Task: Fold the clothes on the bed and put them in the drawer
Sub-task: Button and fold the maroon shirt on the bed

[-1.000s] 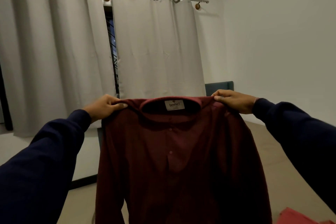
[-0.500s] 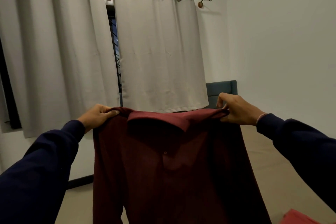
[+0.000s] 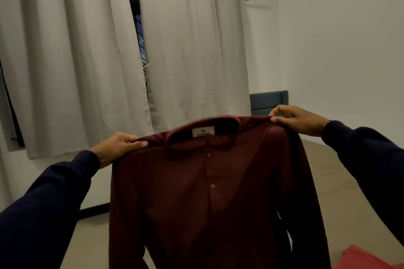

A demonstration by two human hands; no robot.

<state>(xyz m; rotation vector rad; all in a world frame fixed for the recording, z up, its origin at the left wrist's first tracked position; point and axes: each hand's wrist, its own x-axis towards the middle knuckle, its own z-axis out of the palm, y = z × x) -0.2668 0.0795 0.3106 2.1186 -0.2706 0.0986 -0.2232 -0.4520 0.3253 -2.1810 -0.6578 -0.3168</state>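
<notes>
You are holding the maroon button-up shirt [image 3: 209,199] up in the air in front of you, above the bed [image 3: 341,192], so that its own weight is pulling the cloth straight and letting the sleeves hang down at the sides. Your left hand [image 3: 119,145] is pinching the shoulder seam on its side, thumb on the near face and fingers curled behind; your right hand [image 3: 299,119] is pinching the other shoulder the same way, a little higher, so the collar line is tilting up toward the right. Gripping at the shoulders rather than the collar is keeping the body spread to full width, which is likely what you are wanting before laying it flat for folding. The collar label [image 3: 203,131] and the button placket are facing you, so the front is toward you. Another reddish garment [image 3: 369,259] is lying on the bed at the lower right, waiting its turn. Behind the shirt, grey curtains [image 3: 192,50] are hanging over the window. No drawer is showing here, so folding appears barely begun.
</notes>
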